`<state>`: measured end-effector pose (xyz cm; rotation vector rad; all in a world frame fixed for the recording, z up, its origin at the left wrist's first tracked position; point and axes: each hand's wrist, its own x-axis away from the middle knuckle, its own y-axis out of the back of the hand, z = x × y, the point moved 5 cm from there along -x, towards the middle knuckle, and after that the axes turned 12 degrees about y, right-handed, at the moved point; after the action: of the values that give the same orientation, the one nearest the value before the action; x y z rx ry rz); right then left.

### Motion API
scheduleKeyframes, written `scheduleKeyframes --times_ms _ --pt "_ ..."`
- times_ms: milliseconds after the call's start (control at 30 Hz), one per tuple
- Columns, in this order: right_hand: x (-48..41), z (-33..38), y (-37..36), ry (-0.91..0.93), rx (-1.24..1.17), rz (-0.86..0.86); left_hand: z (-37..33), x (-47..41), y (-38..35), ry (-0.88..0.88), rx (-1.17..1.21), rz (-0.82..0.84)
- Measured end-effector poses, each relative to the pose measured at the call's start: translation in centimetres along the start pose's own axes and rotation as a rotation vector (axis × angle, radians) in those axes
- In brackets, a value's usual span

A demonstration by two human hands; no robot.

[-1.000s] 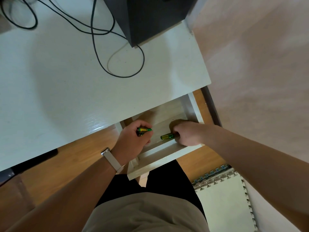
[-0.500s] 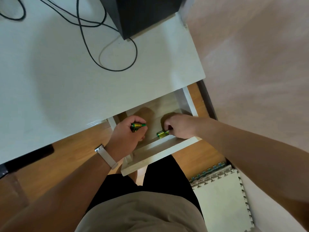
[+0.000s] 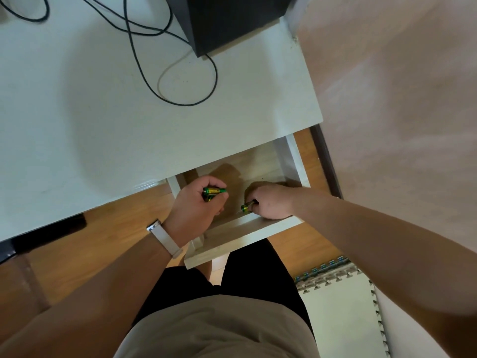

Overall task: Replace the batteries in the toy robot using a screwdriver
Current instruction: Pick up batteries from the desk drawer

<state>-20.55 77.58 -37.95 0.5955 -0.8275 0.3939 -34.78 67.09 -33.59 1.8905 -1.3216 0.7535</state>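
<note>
Both hands are inside an open white drawer (image 3: 294,161) under the desk's front edge. My left hand (image 3: 196,205), with a white watch strap on the wrist, grips green-and-gold batteries (image 3: 214,191) whose ends stick out past the thumb. My right hand (image 3: 271,201) holds another green-and-gold battery (image 3: 246,206) low at the drawer's front wall, only its end showing. No toy robot and no screwdriver are in view.
The white desk (image 3: 103,125) carries looped black cables (image 3: 180,99) and a black box (image 3: 229,21) at the back. Below lie wooden floor (image 3: 103,241), my legs in black shorts, and a foam puzzle mat (image 3: 340,306) at the right.
Both hands have stayed in the drawer with their batteries. The right hand has drawn its battery slightly further into its fingers; the camera view has shifted a little.
</note>
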Motion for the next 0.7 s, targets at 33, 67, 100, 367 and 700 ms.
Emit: scheduleKeyframes --times_ms 33,67,100,367,700 --pt "-0.1 0.0 -0.2 -0.003 0.006 0.011 0.1 0.0 0.0 0.002 0.006 -0.006" --pt "-0.2 0.0 -0.4 0.0 0.009 0.011 0.1 -0.1 0.0 0.007 0.013 -0.018" --pt "-0.2 0.0 -0.4 0.006 0.007 0.011 0.2 -0.1 0.0 0.015 0.016 -0.029" --pt "1.8 1.0 0.8 0.027 -0.126 -0.108 -0.2 0.6 0.4 0.081 0.105 -0.096" --pt "12.3 2.0 3.1 0.013 -0.644 -0.669 -7.3 6.9 -0.7 0.001 0.137 -0.171"
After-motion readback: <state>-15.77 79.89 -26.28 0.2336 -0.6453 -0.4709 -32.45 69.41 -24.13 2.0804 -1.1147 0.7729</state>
